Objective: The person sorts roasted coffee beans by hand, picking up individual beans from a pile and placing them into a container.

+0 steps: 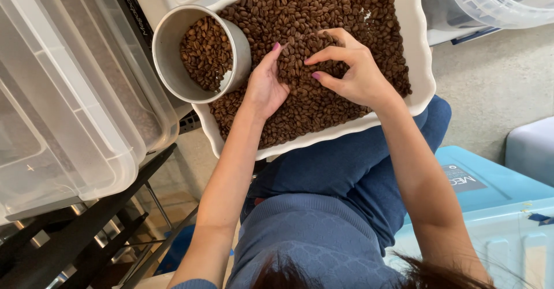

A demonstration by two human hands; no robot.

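Resting on coffee beans (pixel 346 12), left hand (pixel 264 87) spread, right hand (pixel 352 72) pinching beans.

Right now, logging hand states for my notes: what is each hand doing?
Left hand: open, flat on the beans in the tray, beside the cup.
Right hand: fingers curled over the beans; whether it holds any cannot be told.

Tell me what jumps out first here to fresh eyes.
A white tray heaped with brown coffee beans fills the top centre, resting on the person's lap. Both hands work in the beans: the left hand lies flat, the right hand pinches with its fingers. A metal cup part full of beans lies tilted on the tray's left edge.
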